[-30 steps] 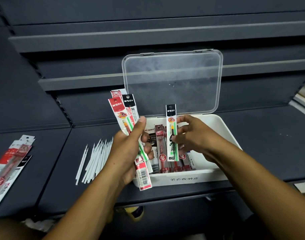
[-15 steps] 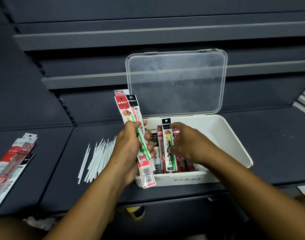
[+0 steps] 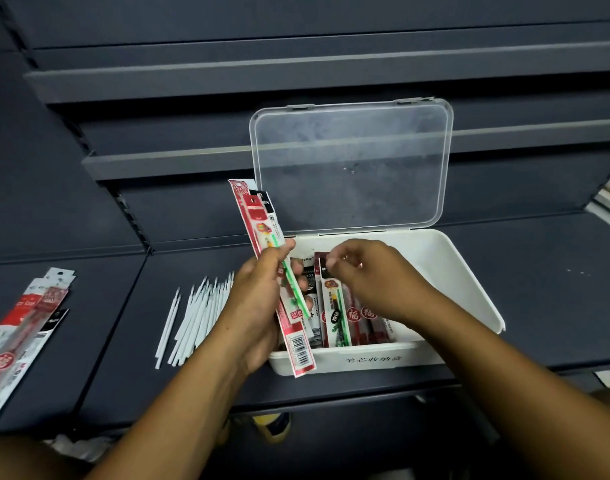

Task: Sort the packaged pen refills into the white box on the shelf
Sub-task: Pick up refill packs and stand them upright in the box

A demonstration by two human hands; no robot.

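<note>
Loose refills (image 3: pixel 196 315) lie left of the box (image 3: pixel 469 271), on the shelf (image 3: pixel 556 289).

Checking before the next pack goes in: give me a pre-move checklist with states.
1. Clear lid open: ok, stands up behind the box.
2. Room in white box: ok, right side bare.
3. Green-refill pack down in the box: ok.
4. Right hand free of it: cannot tell, fingertips at its top.
5. Left hand grip on held packs: ok.
6. Shelf packs at far left sorted: not ok.
</note>
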